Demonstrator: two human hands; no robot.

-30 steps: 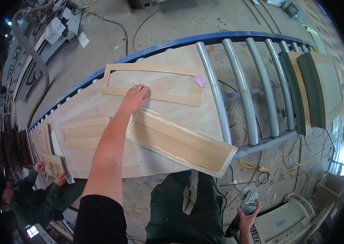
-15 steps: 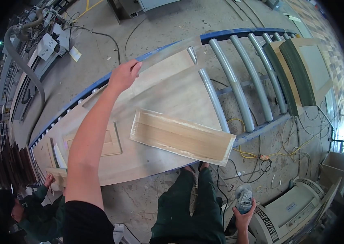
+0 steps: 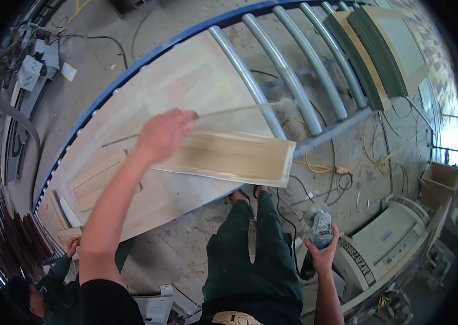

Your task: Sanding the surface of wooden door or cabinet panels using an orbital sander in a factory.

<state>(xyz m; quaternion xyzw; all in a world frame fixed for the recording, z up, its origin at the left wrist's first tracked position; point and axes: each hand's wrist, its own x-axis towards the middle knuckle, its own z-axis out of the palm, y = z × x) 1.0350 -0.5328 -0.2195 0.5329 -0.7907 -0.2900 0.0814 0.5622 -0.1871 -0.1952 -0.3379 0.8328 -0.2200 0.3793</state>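
Observation:
My left hand (image 3: 167,134) is closed on a long thin wooden board (image 3: 240,110), now seen nearly edge-on and blurred by motion. Just below it, a wooden panel (image 3: 234,157) with pale, whitish edges lies on the big light sheet (image 3: 196,76) that covers the table. The hand hides the panel's left end. Off to the right, beside my legs, my right hand (image 3: 324,252) grips a grey-blue disc sander (image 3: 321,230), its round pad pointing away from me.
Bare metal rollers (image 3: 286,70) run to the right of the sheet. Green and wooden frames (image 3: 372,57) rest at their far end. Another framed panel (image 3: 99,181) lies at left, near a co-worker's hand (image 3: 72,246). Cables (image 3: 321,168) trail over the floor; a pale machine (image 3: 386,244) stands at lower right.
My left hand has brought the thin board from the table's far edge toward me, turning it edge-on. The sander stays in my right hand, slightly higher in view; the whole view has shifted.

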